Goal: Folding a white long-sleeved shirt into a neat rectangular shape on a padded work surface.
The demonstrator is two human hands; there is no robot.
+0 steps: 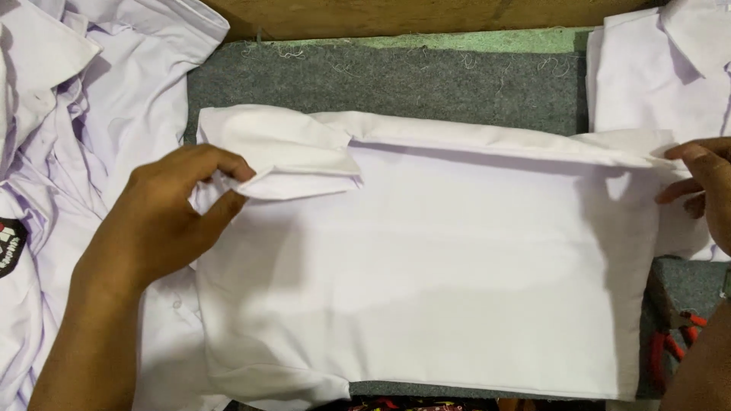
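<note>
Where grey felt table (426,80) shows at centre: one white shirt (426,281), folded flat. Left hand (164,217) fingers pinch its left sleeve fold; right hand (704,186) fingers grip its right edge. Loose shirts (84,99), left edge; folded shirt (655,68), far right corner.

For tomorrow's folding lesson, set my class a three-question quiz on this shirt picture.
1. True or false: the left hand pinches the white shirt's folded sleeve.
2. Which lies at the bottom right? A) red-handled pliers B) a steam iron
3. What covers the table under the shirt?

Key: 1 true; 2 A; 3 grey felt mat.
</note>
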